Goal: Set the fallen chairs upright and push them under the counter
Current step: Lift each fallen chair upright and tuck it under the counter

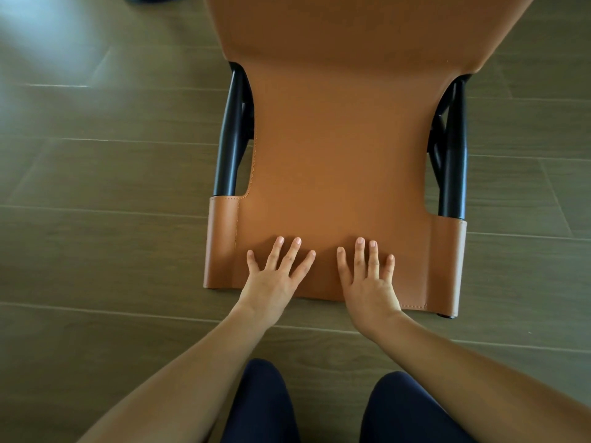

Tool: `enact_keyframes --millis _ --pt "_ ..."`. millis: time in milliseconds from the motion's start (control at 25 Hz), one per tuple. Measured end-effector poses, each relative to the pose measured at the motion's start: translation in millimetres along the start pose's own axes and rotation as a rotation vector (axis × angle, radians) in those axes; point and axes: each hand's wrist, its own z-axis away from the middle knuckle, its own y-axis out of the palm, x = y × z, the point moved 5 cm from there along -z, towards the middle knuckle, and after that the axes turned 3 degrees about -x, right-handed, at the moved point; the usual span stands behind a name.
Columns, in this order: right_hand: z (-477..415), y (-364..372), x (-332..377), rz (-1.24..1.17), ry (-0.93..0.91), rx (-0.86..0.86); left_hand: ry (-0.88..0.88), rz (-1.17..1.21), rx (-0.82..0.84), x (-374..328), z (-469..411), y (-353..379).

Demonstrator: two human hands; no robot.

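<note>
I'm laying my left hand [274,280] and right hand [368,283] flat on the tan chair [335,155] backrest, fingers straight and spread. Chair is lying on the wood floor [96,187], just ahead of my knees [262,404].

left hand [275,279] flat, right hand [367,282] flat, fingers [359,254] spread

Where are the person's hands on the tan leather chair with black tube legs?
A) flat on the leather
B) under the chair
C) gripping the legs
A: the left hand and the right hand both lie flat, fingers straight and spread, on the tan leather chair.
</note>
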Motion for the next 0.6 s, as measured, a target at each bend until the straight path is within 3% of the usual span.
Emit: enact_keyframes --millis 600 --pt "1.5 -7.6 -7.3 0.042 -0.077 0.041 0.036 -0.081 -0.019 9.4 4.8 -3.4"
